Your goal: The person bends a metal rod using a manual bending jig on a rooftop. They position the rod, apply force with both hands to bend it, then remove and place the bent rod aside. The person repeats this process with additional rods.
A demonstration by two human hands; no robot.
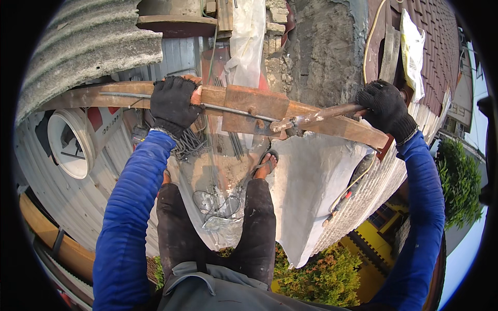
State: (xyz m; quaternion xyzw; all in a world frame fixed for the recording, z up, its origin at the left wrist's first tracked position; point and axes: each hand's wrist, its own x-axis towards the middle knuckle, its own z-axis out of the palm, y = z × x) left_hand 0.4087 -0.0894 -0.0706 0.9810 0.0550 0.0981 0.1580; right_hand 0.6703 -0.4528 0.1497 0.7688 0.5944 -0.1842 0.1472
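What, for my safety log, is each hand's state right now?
Left hand: closed over the metal rod, against the wooden beam.
Right hand: closed, holding the brown bar-like tool.

This is an outdoor building site at roof level, among houses. Grey corrugated roofing spans the upper left, with ribbed metal sheets below it. Rough mortar and broken bricks fill the top centre; a white bucket sits at left. A brown tiled roof slopes at upper right, and leafy treetops show far below.
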